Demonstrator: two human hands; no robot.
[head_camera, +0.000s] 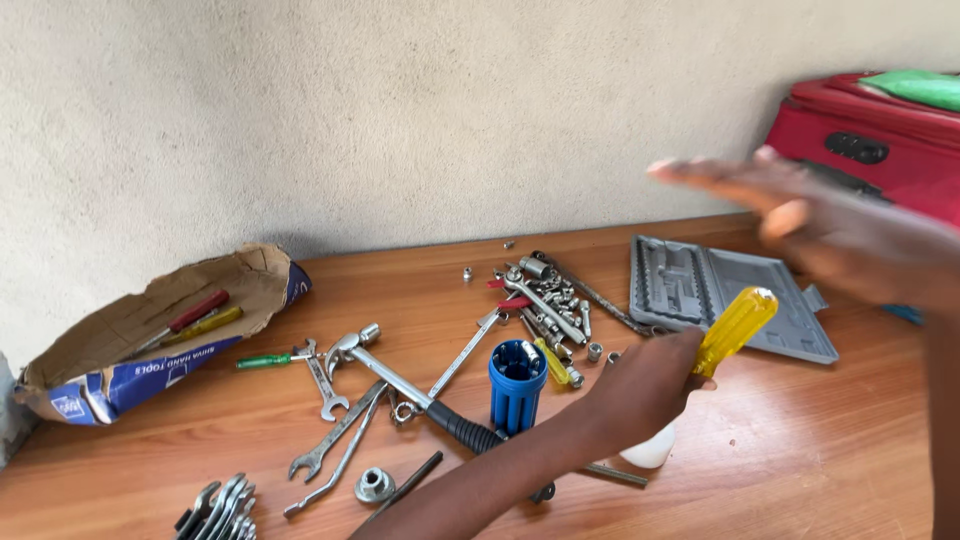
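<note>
Yellow-handled screwdriver (735, 328) sits in our left hand (640, 385), its translucent handle pointing up and to the right above the wooden desk (800, 440); the fingers are wrapped shut around the lower part of the tool, and we cannot see its shaft. Our right hand (820, 225) hangs blurred in the air above the open grey tool case (720, 290), fingers stretched flat and spread, holding nothing. Just left of the gripping hand stands a blue cylindrical bit holder (517, 385), upright on the desk, with a black-gripped hammer (415, 392) lying beside it and a scatter of sockets (555, 295) and wrenches (335, 430) beyond. A small white object (650, 450) lies on the desk under the left wrist; we cannot tell what it is. At far left a torn cardboard box (150, 335) holds more screwdrivers, and a red suitcase (870, 140) rests by the wall at right.

As we judge it, the forearm reaches low across the clutter, so a careless sweep could tip the blue holder or send loose sockets rolling toward the desk edge. The grip sits low on the screwdriver, and a knock from the moving right hand could twist it loose.
</note>
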